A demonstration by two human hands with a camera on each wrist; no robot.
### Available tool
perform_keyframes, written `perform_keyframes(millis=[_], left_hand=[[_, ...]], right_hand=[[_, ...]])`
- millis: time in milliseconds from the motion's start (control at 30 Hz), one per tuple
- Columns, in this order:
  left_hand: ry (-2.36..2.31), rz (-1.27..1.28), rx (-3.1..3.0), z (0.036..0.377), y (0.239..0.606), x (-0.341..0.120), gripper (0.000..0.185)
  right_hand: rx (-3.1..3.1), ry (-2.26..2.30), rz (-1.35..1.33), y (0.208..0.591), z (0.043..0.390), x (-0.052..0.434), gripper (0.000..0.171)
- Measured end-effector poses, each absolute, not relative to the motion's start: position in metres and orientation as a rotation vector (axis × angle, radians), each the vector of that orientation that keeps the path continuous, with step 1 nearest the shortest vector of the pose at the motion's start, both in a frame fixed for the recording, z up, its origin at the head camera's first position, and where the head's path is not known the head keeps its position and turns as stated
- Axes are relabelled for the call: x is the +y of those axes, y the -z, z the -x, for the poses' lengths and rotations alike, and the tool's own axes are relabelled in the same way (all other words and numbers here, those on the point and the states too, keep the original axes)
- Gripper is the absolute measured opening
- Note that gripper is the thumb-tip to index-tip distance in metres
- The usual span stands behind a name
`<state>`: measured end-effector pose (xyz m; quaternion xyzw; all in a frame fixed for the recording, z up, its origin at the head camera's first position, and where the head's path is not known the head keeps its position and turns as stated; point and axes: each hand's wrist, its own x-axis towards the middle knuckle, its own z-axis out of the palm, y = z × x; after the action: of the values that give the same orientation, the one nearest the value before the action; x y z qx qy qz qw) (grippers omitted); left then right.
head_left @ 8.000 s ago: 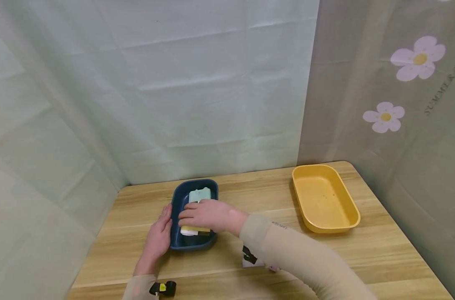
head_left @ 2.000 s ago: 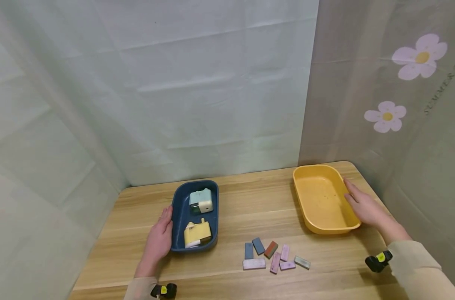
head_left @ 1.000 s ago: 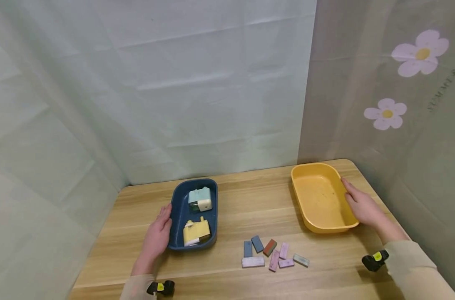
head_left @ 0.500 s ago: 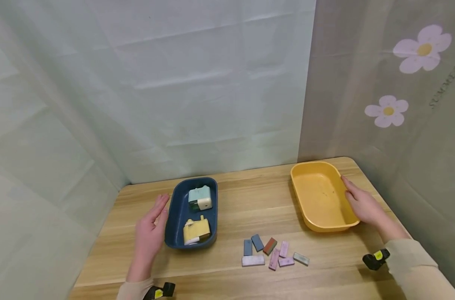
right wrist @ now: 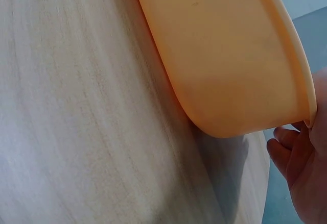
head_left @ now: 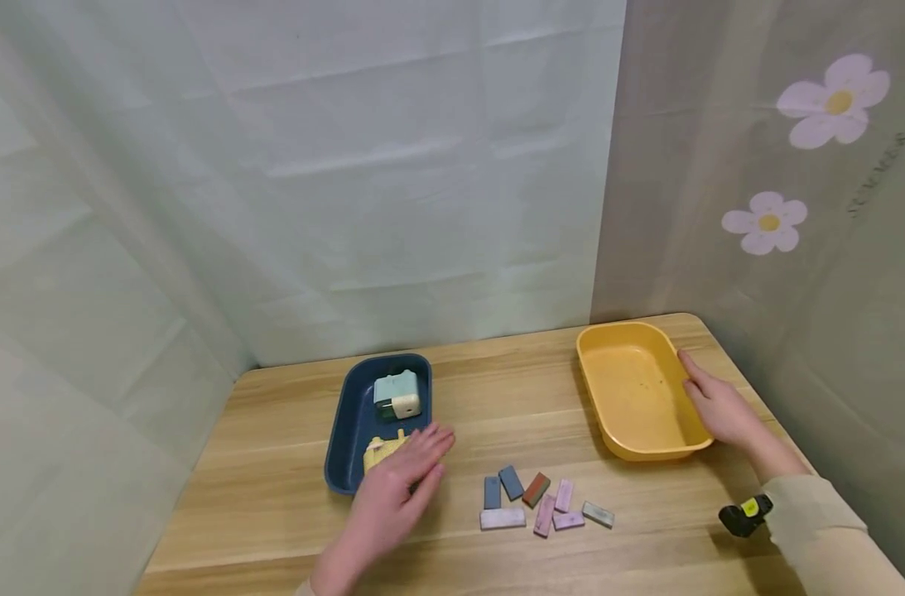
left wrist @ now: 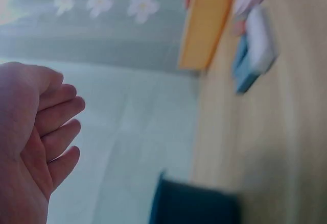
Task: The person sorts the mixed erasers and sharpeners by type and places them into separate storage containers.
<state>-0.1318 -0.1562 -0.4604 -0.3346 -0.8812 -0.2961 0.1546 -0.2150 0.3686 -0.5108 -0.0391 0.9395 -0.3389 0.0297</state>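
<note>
My left hand (head_left: 407, 476) hovers open with straight fingers over the near right corner of the dark blue tray (head_left: 344, 414). It holds nothing, and its palm (left wrist: 28, 147) shows bare in the left wrist view. In the tray lie a pale green sharpener (head_left: 397, 395) and a yellow sharpener (head_left: 377, 451) partly hidden by that hand. Several small coloured blocks (head_left: 541, 501) lie just right of it. My right hand (head_left: 716, 407) rests against the right rim of the yellow tray (head_left: 631, 393), fingers (right wrist: 286, 150) loosely bent beside its outer wall (right wrist: 230, 66).
The wooden table (head_left: 497, 414) stands in a corner between a pale green curtain and a grey flowered cloth. In the left wrist view, blurred, are the yellow tray (left wrist: 204, 25), the blocks (left wrist: 255, 50) and the blue tray (left wrist: 194, 203).
My left hand has left the blue tray's left side and swung right across its near end towards the blocks. My right hand has stayed on the yellow tray.
</note>
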Motion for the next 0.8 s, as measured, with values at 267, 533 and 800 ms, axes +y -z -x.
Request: perform_keyframes(millis=[267,533,800], left_hand=[[0.797,1.311,-2.772,0.127,0.491,-0.121,0.039],[0.605,1.425,-2.883,0.131,0.513,-0.101,0.04],[0.441,1.562,-2.852,0.137,0.519,-0.095,0.032]], right_hand=[[2.91,1.019,0.131,0.51,0.216,0.37,0.06],[2.917,0.997,0.123,0.51,0.215,0.369,0.06],[2.918,0.987,0.117,0.51,0.215,0.369,0.059]])
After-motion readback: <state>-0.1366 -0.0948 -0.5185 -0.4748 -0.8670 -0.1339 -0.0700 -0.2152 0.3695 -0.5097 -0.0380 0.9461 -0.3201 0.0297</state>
